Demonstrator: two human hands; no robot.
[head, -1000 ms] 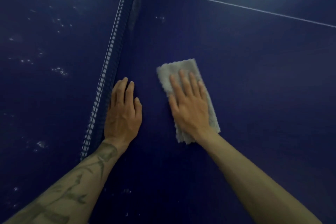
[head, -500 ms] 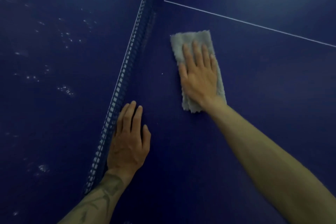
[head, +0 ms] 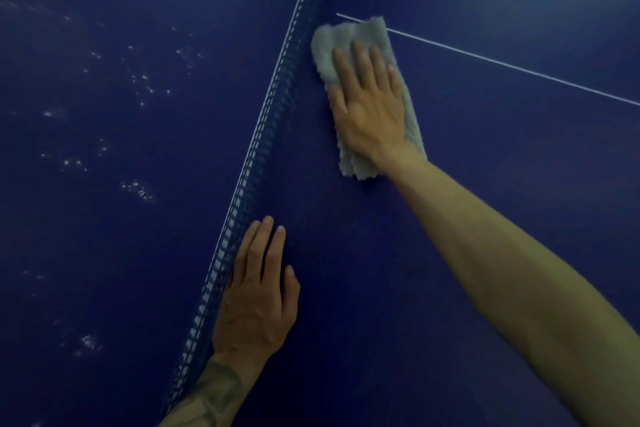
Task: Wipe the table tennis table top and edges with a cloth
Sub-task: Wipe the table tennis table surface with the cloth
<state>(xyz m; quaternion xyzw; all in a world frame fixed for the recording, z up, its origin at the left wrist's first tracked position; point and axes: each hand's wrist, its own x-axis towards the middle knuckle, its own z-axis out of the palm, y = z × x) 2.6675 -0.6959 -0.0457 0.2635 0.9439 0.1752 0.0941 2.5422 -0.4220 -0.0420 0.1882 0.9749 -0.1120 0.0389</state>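
Head view: right hand point(head: 372, 118), fingers point(head: 360, 59) flat and slightly spread, presses the folded grey cloth point(head: 346, 42) lengthwise beside the blue mesh net point(head: 277, 114).

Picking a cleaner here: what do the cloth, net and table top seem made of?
Cloth: apparently microfibre or terry, pale grey, nubby pile, fuzzy edges.
Net: dark mesh, probably synthetic cord, white tape along the top.
Table top: seemingly coated board, smooth dark blue, low sheen.
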